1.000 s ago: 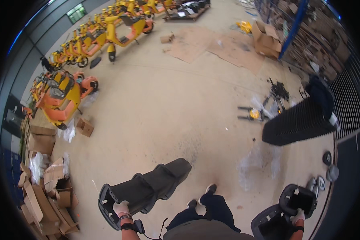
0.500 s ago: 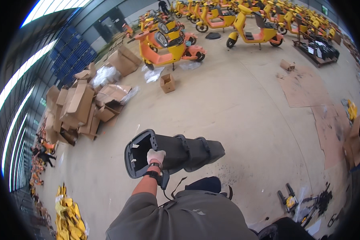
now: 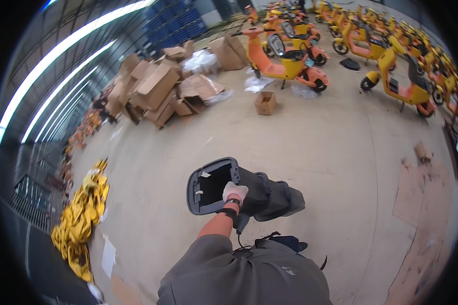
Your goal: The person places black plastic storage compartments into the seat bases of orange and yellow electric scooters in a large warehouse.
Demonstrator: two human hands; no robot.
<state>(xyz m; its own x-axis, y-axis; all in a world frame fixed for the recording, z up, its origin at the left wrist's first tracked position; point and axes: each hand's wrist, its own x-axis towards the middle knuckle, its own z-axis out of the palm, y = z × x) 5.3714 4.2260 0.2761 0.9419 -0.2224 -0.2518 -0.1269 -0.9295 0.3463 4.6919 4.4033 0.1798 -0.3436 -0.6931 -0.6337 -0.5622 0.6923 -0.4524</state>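
Observation:
My left hand [image 3: 235, 192], in a white glove, is closed on the rim of a black plastic bin [image 3: 249, 180]. The bin lies tilted on its side in front of my body, with its open mouth facing left. It looks like one of several bins nested in a row, the narrow end pointing right. Small pale tabs or stickers show inside the mouth. A dark strap with a cable circles my left wrist. My right hand is out of the picture.
A heap of cardboard boxes [image 3: 155, 84] stands far left, with a small open carton [image 3: 265, 103] to its right. Yellow-orange scooters [image 3: 285, 63] line the back. Yellow parts [image 3: 81, 223] are piled at the left; flattened cardboard [image 3: 417, 223] lies on the floor at right.
My view has swung left, so the scooters and box heap sit further right in the picture. The black bins stay in my left hand. The tools on the floor at right have left view.

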